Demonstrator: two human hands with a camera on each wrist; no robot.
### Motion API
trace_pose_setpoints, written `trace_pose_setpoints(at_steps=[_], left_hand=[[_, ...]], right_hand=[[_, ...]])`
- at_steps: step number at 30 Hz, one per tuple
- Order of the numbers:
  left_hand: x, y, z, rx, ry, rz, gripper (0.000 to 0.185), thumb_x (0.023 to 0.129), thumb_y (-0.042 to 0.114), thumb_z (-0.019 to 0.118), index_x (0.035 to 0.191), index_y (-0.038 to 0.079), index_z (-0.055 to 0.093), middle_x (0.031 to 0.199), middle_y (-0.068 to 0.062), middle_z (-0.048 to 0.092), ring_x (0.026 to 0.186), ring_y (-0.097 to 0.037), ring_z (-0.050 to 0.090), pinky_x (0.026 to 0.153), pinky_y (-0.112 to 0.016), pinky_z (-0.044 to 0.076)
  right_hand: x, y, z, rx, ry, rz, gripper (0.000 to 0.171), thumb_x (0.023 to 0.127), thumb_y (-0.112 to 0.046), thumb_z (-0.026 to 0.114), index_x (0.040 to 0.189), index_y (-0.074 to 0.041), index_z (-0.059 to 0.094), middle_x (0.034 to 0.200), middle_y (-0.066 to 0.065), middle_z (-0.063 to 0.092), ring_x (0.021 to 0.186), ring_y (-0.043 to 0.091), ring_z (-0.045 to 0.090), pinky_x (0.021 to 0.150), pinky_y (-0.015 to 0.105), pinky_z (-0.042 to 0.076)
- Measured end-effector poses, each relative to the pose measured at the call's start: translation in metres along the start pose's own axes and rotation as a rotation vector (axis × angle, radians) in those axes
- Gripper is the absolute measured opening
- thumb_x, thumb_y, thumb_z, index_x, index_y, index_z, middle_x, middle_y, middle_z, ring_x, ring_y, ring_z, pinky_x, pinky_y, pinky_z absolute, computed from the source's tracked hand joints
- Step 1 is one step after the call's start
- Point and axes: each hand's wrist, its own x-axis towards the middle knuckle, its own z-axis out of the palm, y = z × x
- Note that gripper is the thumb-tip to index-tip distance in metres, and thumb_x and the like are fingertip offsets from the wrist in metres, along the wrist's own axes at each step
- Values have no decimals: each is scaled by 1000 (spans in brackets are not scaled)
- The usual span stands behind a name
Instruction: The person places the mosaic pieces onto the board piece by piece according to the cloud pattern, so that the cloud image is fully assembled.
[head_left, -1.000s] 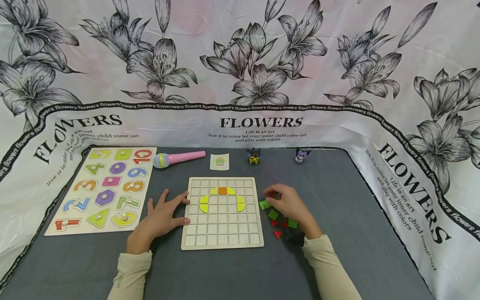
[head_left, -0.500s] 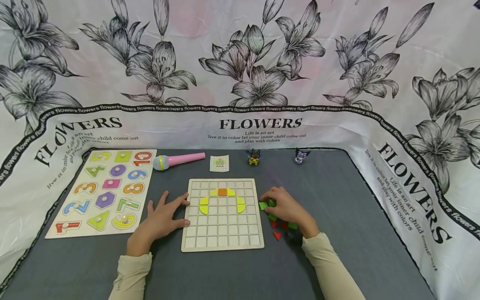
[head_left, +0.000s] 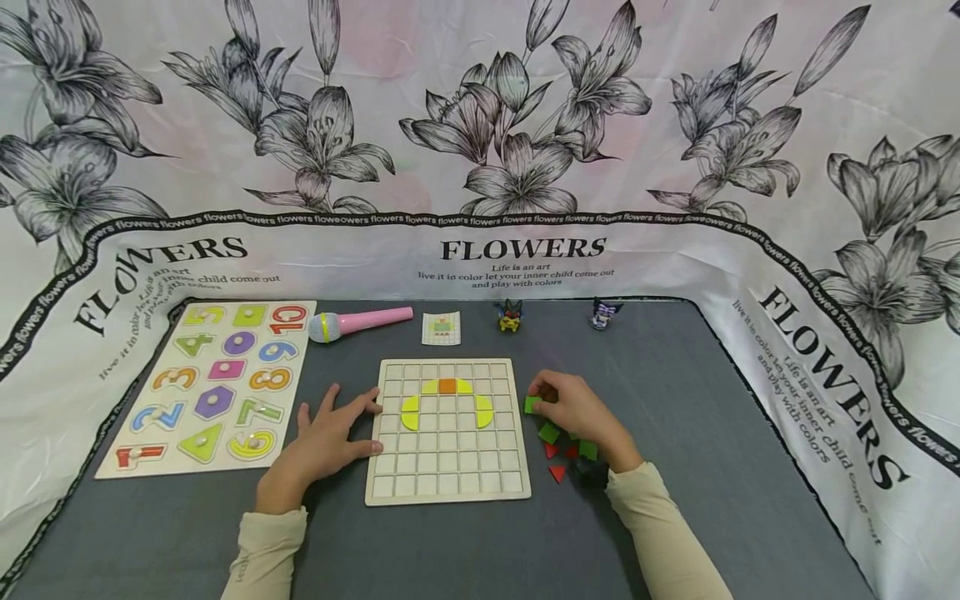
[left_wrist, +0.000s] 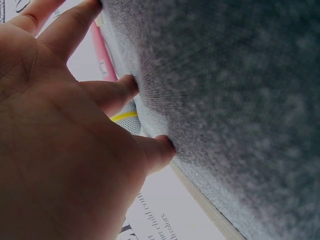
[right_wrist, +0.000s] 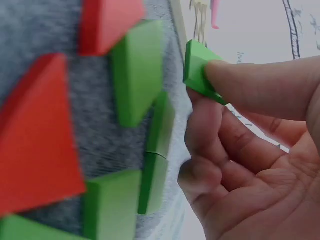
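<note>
A square wooden grid board [head_left: 447, 462] lies at the middle of the table, with yellow quarter-round pieces [head_left: 410, 412] and one orange square [head_left: 447, 386] in its upper cells. My left hand [head_left: 321, 446] rests at the board's left edge, fingers spread, thumb and a fingertip touching the rim. Just right of the board, my right hand [head_left: 576, 407] pinches a green square tile [right_wrist: 197, 70] between thumb and curled fingers; the right wrist view shows it lifted off the cloth. Below that hand lie several green tiles [head_left: 549, 433] and red triangles [head_left: 557, 474], partly hidden by it.
A number-and-shape puzzle board [head_left: 202, 383] lies at the left. Along the back stand a pink toy microphone [head_left: 367, 320], a small pattern card [head_left: 441, 328], and two little figurines, one yellow and black [head_left: 509, 317], one purple and white [head_left: 603, 314]. Grey cloth [head_left: 420, 550] covers the table.
The right hand moved over the green tiles, pinched one, and raised it slightly near the board's right edge. The left hand has stayed at the board's left edge.
</note>
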Motion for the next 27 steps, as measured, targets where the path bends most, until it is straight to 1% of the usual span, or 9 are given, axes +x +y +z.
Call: trace_pose_setpoints(at_steps=[7,11,14,17,21,27], left_hand=[[-1,-2,1,-4,5,-2,70,93,27,86,154,10,56,161,-21,49,157,-58,7,114,-83,-7],[-1,-3,2,1,6,6,72,93,28,86,155,10,54,158,-20,52,157,-58,6,114,-83,-6],[-1,-4,3,1,12,7,72,94,27,86,156,10,54,157,-19,54,157,-58,6,114,-83,-7],[-1,-4,4,-8,19,9,72,93,27,86,156,10,54,157,-19,54,157,-58,7,114,-82,-7],[0,-4,4,-11,18,14,74,93,27,86,157,10,53,156,-19,54,157,-58,7,114,-82,-7],[1,-4,3,-4,19,9,74,94,26,85,157,10,52,156,-18,55,157,-57,6,114,-82,-7]], right_hand=[[7,-6,-1,40,22,-10,9,99,-3,74,107,-7,72,99,2,71,89,18,67,78,39,57],[12,-12,1,71,18,-10,10,100,-1,72,109,-5,72,100,3,71,89,18,67,78,39,57],[16,-19,4,92,12,-32,10,100,-1,71,110,-5,73,100,3,71,89,18,67,79,40,57],[22,-26,8,118,10,-54,9,101,-2,71,109,-5,72,100,2,71,88,18,67,77,39,57],[30,-33,16,161,-5,-73,8,102,-1,69,109,-4,72,98,3,71,84,17,67,71,36,57],[42,-46,28,171,-32,-103,8,102,-4,70,110,-4,73,99,2,72,87,15,68,75,35,57]])
